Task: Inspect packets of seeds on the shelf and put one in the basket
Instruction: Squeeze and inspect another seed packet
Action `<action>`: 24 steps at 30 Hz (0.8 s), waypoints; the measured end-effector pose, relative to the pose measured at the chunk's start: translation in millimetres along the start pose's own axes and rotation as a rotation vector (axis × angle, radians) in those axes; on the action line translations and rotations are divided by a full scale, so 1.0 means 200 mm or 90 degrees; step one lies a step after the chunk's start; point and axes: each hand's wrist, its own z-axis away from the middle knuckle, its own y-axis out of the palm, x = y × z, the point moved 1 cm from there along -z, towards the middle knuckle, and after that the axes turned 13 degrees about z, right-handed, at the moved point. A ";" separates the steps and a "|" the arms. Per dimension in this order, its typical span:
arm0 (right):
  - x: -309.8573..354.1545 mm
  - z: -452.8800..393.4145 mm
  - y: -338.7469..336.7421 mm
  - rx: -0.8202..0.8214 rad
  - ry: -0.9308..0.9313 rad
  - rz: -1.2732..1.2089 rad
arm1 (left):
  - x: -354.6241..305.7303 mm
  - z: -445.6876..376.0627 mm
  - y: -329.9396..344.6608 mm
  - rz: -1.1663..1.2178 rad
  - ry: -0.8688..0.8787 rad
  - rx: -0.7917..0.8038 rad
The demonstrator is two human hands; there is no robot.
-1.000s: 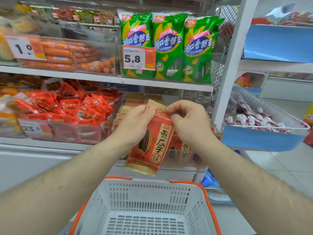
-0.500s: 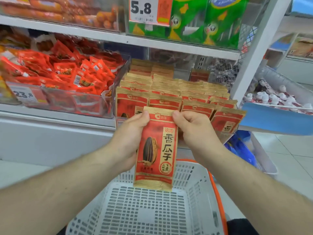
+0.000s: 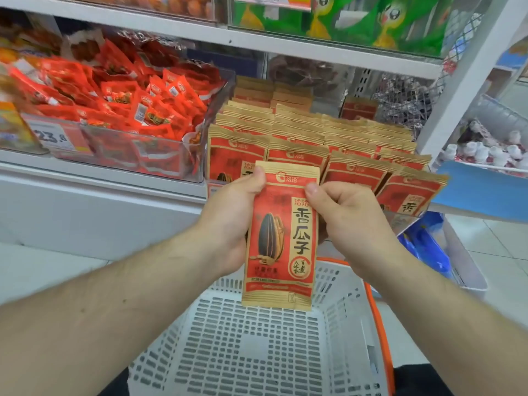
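Note:
A red and tan seed packet [image 3: 281, 238] with a printed sunflower seed hangs upright, front facing me, above the white basket [image 3: 257, 347] with an orange rim. My left hand [image 3: 231, 224] grips its left edge, thumb on the top corner. My right hand [image 3: 348, 224] pinches its right edge near the top. Behind it, several rows of the same seed packets [image 3: 328, 135] stand on the shelf.
A clear bin of small red snack packs [image 3: 128, 110] sits left of the seeds, with a 23.8 price tag [image 3: 51, 137]. Green bags [image 3: 371, 18] fill the shelf above. A white upright post [image 3: 457, 81] and a blue-fronted tray of sweets [image 3: 485, 167] stand to the right.
The packet has turned from tilted to upright in both hands and come down toward the basket. My view has dropped lower and closer to the seed shelf.

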 end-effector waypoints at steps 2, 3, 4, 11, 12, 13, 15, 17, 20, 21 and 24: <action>0.00 0.01 0.00 -0.017 -0.009 0.011 | 0.01 0.00 0.00 -0.013 0.004 -0.004; 0.00 0.01 0.00 -0.020 -0.011 0.016 | 0.01 0.01 0.00 -0.017 0.002 -0.006; 0.00 0.02 -0.01 -0.014 -0.008 0.020 | 0.01 0.01 0.01 -0.019 -0.002 -0.007; 0.00 0.06 0.00 0.138 0.037 0.007 | -0.01 0.01 -0.01 -0.024 0.007 -0.033; 0.00 0.07 0.00 0.129 0.027 0.017 | 0.00 0.01 -0.01 -0.024 -0.003 -0.033; 0.00 0.07 0.00 0.121 0.019 0.023 | 0.00 0.01 -0.01 -0.022 -0.011 -0.035; 0.00 0.07 0.00 0.117 0.014 0.017 | 0.00 0.01 -0.02 -0.017 -0.024 -0.046; 0.00 0.08 0.00 0.139 0.029 -0.014 | 0.00 0.00 -0.02 -0.008 -0.028 -0.059; 0.01 0.09 0.00 0.222 0.063 -0.039 | -0.02 0.00 -0.02 0.002 -0.012 -0.083; 0.01 0.09 0.01 0.241 0.067 -0.033 | -0.03 0.00 -0.02 -0.002 -0.007 -0.089; 0.01 0.10 0.02 0.238 0.053 -0.003 | -0.03 0.01 -0.02 -0.016 -0.012 -0.102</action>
